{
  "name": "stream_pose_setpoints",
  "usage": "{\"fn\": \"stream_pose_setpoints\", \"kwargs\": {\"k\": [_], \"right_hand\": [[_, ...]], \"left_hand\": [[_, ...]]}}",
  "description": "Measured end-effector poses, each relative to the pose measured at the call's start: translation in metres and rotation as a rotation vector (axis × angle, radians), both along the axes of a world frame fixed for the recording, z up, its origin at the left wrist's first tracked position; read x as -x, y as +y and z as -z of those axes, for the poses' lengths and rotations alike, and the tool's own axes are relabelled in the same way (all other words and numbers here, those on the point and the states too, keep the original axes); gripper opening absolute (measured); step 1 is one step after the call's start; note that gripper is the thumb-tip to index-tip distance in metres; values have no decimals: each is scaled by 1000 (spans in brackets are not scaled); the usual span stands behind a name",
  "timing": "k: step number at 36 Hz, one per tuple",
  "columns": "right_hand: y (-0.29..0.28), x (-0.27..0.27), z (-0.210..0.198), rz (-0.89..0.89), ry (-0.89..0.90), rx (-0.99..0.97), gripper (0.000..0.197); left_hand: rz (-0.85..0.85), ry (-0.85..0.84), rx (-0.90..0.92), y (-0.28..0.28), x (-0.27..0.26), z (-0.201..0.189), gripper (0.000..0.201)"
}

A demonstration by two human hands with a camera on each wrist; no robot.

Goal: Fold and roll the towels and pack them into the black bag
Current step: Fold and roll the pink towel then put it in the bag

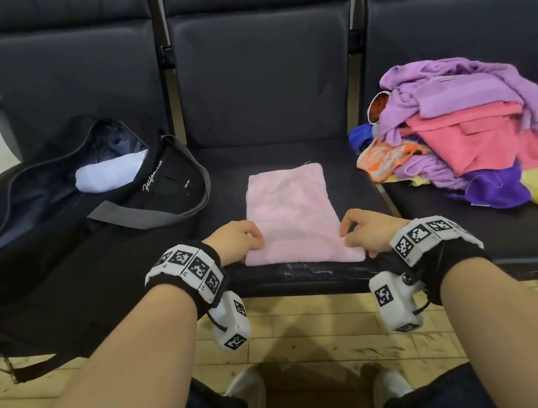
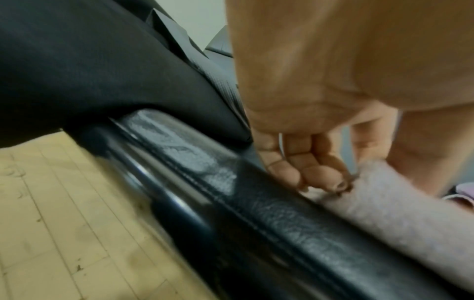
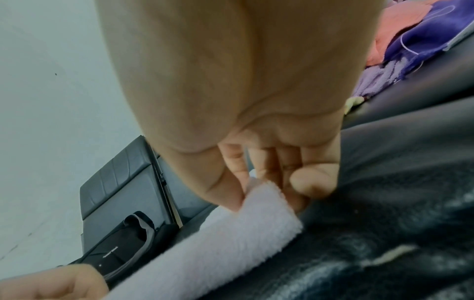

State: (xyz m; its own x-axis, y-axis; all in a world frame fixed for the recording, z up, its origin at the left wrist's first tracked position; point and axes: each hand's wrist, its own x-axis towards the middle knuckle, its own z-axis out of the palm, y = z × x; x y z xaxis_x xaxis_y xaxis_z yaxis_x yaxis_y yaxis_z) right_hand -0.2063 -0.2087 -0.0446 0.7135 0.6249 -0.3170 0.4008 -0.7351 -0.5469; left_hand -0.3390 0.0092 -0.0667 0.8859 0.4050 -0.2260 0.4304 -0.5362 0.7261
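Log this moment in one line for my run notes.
pink towel: folded, on middle seat | left hand, right hand: pinching near corners

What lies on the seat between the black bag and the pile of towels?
A folded pink towel, alone on the middle seat; the head view shows it.

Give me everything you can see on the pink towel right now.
The pink towel is pale, fluffy terry, folded into a long flat rectangle on the middle black seat, its near end at the seat's front edge. The left hand and right hand each pinch a near corner. Nothing else touches it.
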Motion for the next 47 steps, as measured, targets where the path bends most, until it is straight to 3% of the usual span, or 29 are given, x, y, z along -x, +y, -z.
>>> {"fn": "stream_pose_setpoints", "kwargs": {"k": [6, 10, 13, 16, 19, 22, 28, 32, 35, 37, 41, 47], "right_hand": [[6, 1, 5, 29, -95, 58, 8], [8, 1, 7, 33, -158, 78, 20], [6, 0, 7, -14, -206, 63, 7], [5, -1, 7, -117, -273, -40, 24], [4, -2, 8, -182, -304, -13, 38], [4, -2, 5, -205, -299, 31, 36], [0, 4, -6, -203, -206, 65, 12], [-3, 9, 0, -248, -189, 122, 31], [-3, 10, 4, -259, -200, 134, 40], [-4, 8, 5, -266, -212, 123, 43], [-7, 1, 8, -272, -177, 78, 40], [-9, -8, 12, -196, -170, -28, 15]], "left_hand": [[-30, -29, -90, -3, -1, 6, 6], [-38, -44, -152, -2, -3, 11, 8], [-5, -102, -247, -3, -1, 14, 9], [86, -222, -377, -7, 0, 11, 15], [203, -197, -476, -9, 0, 6, 17], [250, -139, -492, -8, 2, 2, 20], [234, -103, -443, -3, 7, 0, 23], [244, -45, -435, -4, 8, 2, 11], [252, 51, -450, 1, 12, 8, 42], [247, 22, -460, 2, 13, 9, 46], [261, -78, -438, 7, 13, 10, 38], [265, -103, -403, 13, 14, 15, 24]]}}
